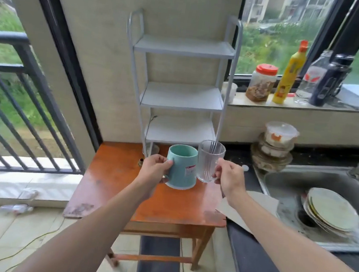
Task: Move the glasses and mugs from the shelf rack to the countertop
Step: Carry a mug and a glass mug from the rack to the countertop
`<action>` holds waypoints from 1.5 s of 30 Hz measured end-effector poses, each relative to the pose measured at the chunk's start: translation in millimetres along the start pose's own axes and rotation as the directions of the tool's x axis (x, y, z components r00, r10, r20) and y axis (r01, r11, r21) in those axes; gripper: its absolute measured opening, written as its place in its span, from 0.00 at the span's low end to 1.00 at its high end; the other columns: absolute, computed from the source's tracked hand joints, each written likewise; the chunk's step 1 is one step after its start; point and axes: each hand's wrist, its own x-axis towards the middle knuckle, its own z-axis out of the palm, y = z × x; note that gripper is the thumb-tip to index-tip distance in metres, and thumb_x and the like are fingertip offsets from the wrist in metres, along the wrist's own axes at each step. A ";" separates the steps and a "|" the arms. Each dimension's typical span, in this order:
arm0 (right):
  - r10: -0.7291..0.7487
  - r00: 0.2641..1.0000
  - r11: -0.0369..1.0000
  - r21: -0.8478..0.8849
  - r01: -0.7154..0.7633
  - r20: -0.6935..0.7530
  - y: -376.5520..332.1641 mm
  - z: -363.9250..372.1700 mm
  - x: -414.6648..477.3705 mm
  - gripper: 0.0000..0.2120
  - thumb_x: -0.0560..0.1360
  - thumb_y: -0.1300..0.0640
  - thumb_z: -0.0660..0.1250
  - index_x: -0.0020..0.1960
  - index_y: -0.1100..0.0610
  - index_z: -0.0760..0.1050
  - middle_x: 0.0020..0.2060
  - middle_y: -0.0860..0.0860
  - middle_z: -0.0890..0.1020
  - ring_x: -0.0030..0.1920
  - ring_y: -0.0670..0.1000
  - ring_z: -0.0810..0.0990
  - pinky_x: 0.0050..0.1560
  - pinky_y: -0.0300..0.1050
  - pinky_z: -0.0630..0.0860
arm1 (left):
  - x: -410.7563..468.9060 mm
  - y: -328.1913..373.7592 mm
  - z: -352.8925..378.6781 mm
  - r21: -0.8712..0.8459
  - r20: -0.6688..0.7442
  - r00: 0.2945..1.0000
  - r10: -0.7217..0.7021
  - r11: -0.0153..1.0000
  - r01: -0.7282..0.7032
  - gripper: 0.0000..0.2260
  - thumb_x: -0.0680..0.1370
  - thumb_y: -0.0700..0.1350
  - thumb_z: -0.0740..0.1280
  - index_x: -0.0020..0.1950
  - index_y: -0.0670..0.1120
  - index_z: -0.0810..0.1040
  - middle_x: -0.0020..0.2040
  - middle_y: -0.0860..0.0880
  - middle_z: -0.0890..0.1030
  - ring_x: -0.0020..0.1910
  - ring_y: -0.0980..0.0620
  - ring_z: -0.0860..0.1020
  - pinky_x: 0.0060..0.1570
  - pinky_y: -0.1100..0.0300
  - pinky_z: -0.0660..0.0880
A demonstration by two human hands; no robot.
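Observation:
My left hand (154,166) grips the handle of a teal mug (182,167) with a small label on its side. To its right my right hand (230,176) holds a clear ribbed glass mug (209,160) by its handle. Both mugs are upright, side by side and held just above the orange wooden table (165,204). Behind them stands a white metal shelf rack (180,90) whose three visible shelves are bare. Under the rack's lowest shelf a clear glass (152,149) rests on the table. The dark countertop (248,250) lies to the right.
A steel sink (293,180) on the right holds stacked plates (332,213). Stacked lidded containers (275,146) sit behind it. On the window sill stand a jar (261,82), a yellow bottle (290,75) and a dark flask (330,80). A board (246,208) lies over the counter edge.

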 end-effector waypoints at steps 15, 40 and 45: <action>0.110 0.896 0.994 0.046 -0.099 -0.431 -6.4 -280.8 -181.8 0.19 0.75 0.60 0.63 0.25 0.57 0.68 0.20 0.53 0.69 0.23 0.51 0.67 0.25 0.41 0.63 | -174.6 -0.2 208.8 0.111 0.476 0.877 -0.060 0.994 0.008 0.09 0.77 0.40 0.67 0.37 0.46 0.71 0.33 0.48 0.74 0.34 0.52 0.73 0.36 0.56 0.71; 0.179 0.233 0.978 0.146 -0.151 -0.956 53.5 -793.8 -508.5 0.19 0.73 0.58 0.64 0.25 0.54 0.64 0.20 0.49 0.66 0.26 0.52 0.71 0.24 0.36 0.67 | -572.3 -69.1 726.2 0.302 0.943 0.210 -0.258 0.928 -0.216 0.06 0.76 0.37 0.65 0.41 0.42 0.71 0.31 0.46 0.71 0.33 0.49 0.72 0.34 0.58 0.73; 0.219 0.108 0.964 0.198 -0.178 -0.970 69.1 -870.1 -507.5 0.19 0.73 0.57 0.64 0.25 0.53 0.63 0.19 0.47 0.65 0.28 0.53 0.73 0.30 0.42 0.65 | -603.2 -81.2 830.1 0.314 0.949 0.091 -0.301 0.905 -0.286 0.08 0.77 0.37 0.65 0.39 0.43 0.70 0.33 0.46 0.72 0.35 0.48 0.72 0.37 0.56 0.73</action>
